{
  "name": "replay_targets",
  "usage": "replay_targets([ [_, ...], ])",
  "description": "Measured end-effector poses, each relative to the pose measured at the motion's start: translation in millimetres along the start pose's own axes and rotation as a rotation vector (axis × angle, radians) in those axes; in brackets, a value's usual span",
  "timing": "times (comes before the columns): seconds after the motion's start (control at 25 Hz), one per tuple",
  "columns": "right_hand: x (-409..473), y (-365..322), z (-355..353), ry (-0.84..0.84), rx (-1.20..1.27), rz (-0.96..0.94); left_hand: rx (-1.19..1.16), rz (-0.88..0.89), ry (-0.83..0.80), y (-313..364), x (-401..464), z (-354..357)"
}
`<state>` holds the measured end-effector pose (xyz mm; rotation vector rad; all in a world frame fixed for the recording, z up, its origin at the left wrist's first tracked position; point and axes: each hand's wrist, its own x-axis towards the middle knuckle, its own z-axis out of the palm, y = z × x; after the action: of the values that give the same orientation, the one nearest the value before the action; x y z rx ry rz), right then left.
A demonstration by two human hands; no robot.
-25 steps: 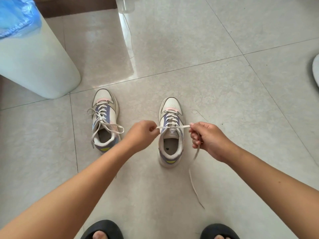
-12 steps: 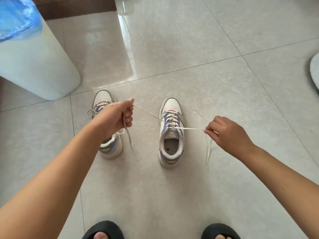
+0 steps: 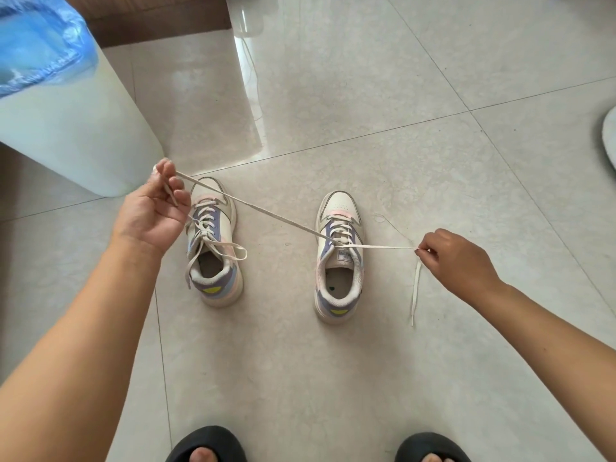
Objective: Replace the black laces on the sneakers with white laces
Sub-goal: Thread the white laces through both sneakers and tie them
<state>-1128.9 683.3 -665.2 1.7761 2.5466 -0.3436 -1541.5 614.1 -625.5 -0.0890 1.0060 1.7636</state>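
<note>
You will find only one printed mark here: a small pale tongue label (image 3: 344,255) on the right-hand sneaker (image 3: 338,261), the one standing nearer the right edge of the floor. It carries a few dark letters in short rows, seen upside down and too small and blurred for you to read. Nothing else you can see bears any legible text, brand, number or sign.

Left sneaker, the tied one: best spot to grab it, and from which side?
Grip the heel collar of the left sneaker, coming from above on the near side: the opening faces up, its rim is bare, and the tied bow sits further forward.
</note>
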Motion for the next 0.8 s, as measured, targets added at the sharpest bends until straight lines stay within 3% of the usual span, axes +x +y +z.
replay_targets([
  [0.12, 4, -20, 3, -0.141, -0.135, -0.045, 0.142, -0.065, -0.040, -34, -7, 9],
  [0.28, 9, -76, 14, 0.068, 0.037, -0.315, 0.489, -0.243, -0.059, -103, -22, 29],
  [0.44, 14, -115, 16, 0.038, 0.259, -0.230, 0.611, -0.232, -0.046, -149, -26, 39],
  [0.64, 15, -122, 21, -0.100, 0.023, -0.068, 0.671, -0.217, -0.039, -150, -31, 38],
  [0.8, 9, -124, 24, -0.131, 0.194, -0.023, 0.794, -0.211, -0.057, -146, -34, 32],
])
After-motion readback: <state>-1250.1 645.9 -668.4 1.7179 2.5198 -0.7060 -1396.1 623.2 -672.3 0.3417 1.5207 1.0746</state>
